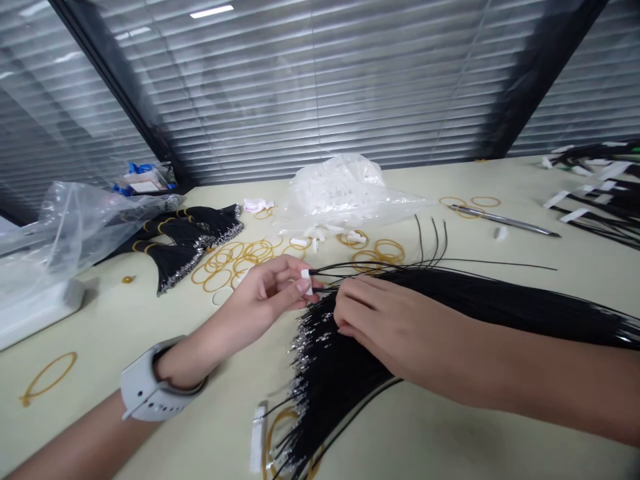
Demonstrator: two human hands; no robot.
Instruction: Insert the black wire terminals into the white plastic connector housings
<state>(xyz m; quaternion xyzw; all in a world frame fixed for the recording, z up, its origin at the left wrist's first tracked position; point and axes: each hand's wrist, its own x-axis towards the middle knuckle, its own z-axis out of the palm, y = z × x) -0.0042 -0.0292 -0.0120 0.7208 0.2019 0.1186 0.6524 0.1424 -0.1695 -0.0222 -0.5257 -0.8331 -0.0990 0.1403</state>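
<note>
My left hand (275, 290) pinches a small white connector housing (307, 281) between thumb and fingers. A few black wires run from the housing toward the right. Just right of it, my right hand (373, 310) is closed over the wire ends of a large black wire bundle (345, 387); what its fingertips hold is hidden. Silvery metal terminals (303, 363) line the bundle's left end. Below, another white connector (258, 437) lies on the table with a wire at it, beside yellow rubber bands (280, 433).
Loose rubber bands (233, 260) spread behind my left hand. A clear bag of white connectors (337, 183) sits at the back, with tweezers (505, 220) to its right. Bundled black wires (175, 250) lie at left near a plastic bag (75, 227); connectored wires (600, 193) lie far right.
</note>
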